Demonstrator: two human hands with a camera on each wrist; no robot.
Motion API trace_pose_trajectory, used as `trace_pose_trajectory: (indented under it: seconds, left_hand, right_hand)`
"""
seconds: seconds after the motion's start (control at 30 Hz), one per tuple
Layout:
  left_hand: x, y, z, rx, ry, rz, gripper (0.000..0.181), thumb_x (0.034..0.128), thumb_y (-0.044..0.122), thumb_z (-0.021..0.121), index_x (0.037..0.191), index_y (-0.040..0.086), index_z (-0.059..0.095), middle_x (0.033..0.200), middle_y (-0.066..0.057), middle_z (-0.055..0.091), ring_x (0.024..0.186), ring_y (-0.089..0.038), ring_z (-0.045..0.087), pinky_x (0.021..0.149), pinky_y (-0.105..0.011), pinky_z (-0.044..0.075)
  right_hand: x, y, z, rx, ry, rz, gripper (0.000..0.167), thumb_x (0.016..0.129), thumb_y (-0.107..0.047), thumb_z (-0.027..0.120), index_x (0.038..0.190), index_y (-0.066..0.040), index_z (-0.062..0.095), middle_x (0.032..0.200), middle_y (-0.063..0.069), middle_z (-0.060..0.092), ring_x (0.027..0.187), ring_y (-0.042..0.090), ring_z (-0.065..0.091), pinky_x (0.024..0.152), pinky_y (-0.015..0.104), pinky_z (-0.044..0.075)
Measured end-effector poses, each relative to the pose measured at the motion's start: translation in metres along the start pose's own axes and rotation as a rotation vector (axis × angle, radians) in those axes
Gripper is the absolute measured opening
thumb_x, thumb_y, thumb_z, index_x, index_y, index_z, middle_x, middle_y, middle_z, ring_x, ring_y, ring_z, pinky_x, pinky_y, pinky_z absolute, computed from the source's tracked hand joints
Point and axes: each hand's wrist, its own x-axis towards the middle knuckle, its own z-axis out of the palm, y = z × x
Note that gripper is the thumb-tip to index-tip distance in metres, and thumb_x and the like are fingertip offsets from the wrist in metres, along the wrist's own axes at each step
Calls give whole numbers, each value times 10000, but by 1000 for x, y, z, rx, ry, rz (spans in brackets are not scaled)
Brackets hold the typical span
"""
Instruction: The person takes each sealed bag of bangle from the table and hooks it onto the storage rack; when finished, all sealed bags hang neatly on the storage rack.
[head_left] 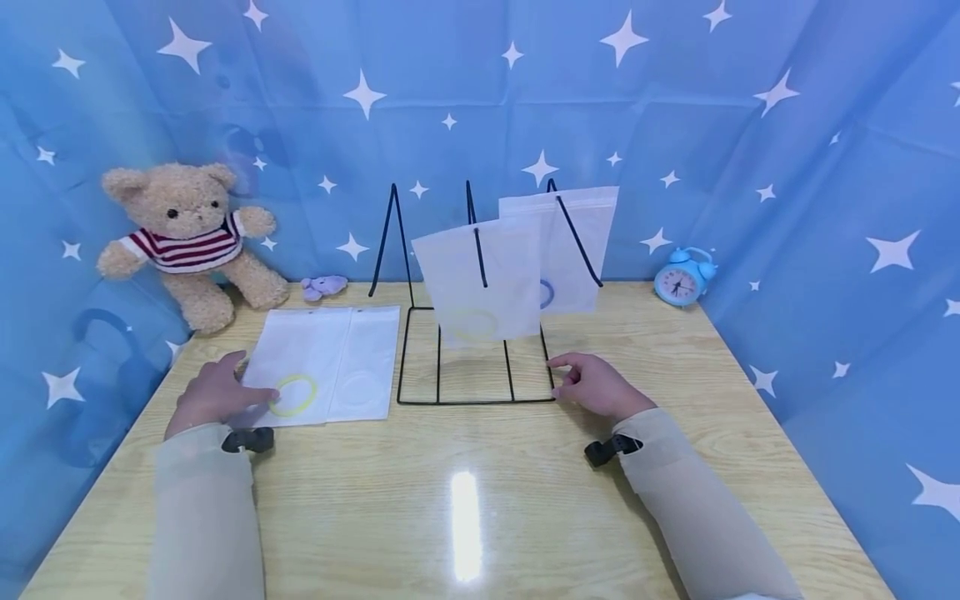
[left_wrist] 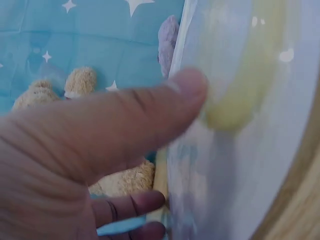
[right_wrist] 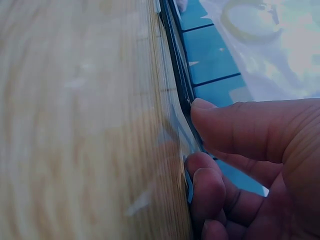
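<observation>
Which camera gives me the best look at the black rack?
The head view: it takes in the black rack from base to tips, though two hanging bags hide parts. The right wrist view catches only some of its frame, by the right hand. The left wrist view shows none.

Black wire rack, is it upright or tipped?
Upright: the black wire rack sits base-down on the table, two white pouches hanging from its hooks.

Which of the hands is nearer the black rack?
Right. Right hand: at the near right corner of the rack. Left hand: off to the rack's left, at the flat bags.
</observation>
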Motion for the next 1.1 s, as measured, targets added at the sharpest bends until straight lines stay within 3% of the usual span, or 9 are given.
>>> trace_pose_trajectory:
  seconds: [0.37,0.6,0.73,0.87,1.1]
  left_hand:
    - [-1,14,2,-39,-29,-73,1192,879,498,807,1645,-73,94,1597,-465,160,1411,-670,254,1100,-803,337]
    - [-4,15,1,-79,-47,-73,1192,897,481,797,1656,-51,46,1654,-419,122,1458,-656,214,1125,-800,298]
    - [-3,12,1,-113,-69,-53,1167,910,466,786,1672,-10,42,1695,-365,66,1509,-646,120,1158,-802,220]
    - [1,3,1,-169,-68,-44,971,976,356,697,1692,64,109,1713,-337,61,1528,-632,95,1163,-803,210]
    - [0,-5,-2,-242,-51,51,629,1065,205,512,1647,61,322,1719,-321,100,1539,-607,102,1164,-814,167]
  right_hand:
    - [2,1,-1,11,-2,-4,539,957,-168,764,1468,-92,608,845,63,597,689,215,510,607,343,436]
    - [1,1,0,10,-1,-8,531,966,-168,761,1468,-87,609,852,62,593,699,210,511,602,344,435]
    - [0,1,0,7,4,-6,530,965,-170,762,1467,-92,611,858,65,594,703,214,511,604,348,433]
    - [0,2,1,-5,6,1,524,967,-183,763,1463,-100,616,867,65,598,715,216,520,616,346,439]
    - [0,0,2,-15,8,9,523,966,-192,767,1458,-95,617,869,63,595,711,212,516,602,343,438]
